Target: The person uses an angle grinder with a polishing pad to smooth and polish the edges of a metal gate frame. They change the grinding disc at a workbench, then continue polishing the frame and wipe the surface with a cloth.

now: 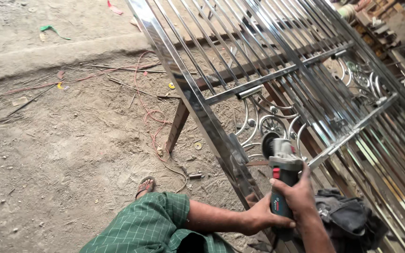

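A shiny stainless steel gate [198, 100] lies flat on rusty trestles, with many straight bars and curled scroll ornaments [272, 122]. I hold an angle grinder [283, 177] with a grey head, red switch and dark blue body. My right hand [297, 193] grips its body from above. My left hand [261, 216] wraps the lower handle from the left. The grinder's disc [269, 143] sits at the scrollwork, just inside the gate's wide outer frame.
The ground is dusty bare earth with a red cable [152, 116], metal rods and scraps. My sandalled foot [145, 186] and green checked garment [148, 225] are below left. A dark cloth bundle [348, 218] lies on the gate by my right wrist. Clutter sits top right.
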